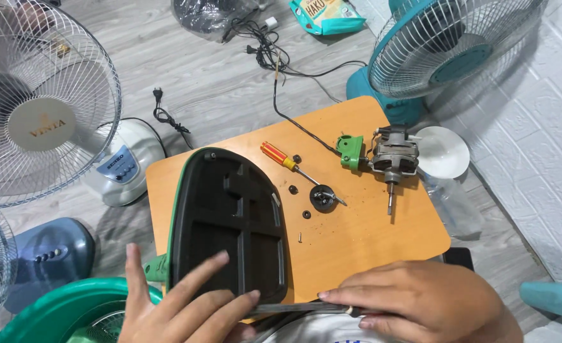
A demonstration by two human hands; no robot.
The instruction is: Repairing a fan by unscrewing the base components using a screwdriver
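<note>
Package: one teal snack bag (326, 15), flat and crumpled, with a tan panel across its face, lying on the grey floor at the top edge of view, just beside a tangle of black cords.

Labels: round cream badge (42, 124) at the hub of the white fan, left; small blue-edged control label (119, 164) on the white fan base below it.
</note>
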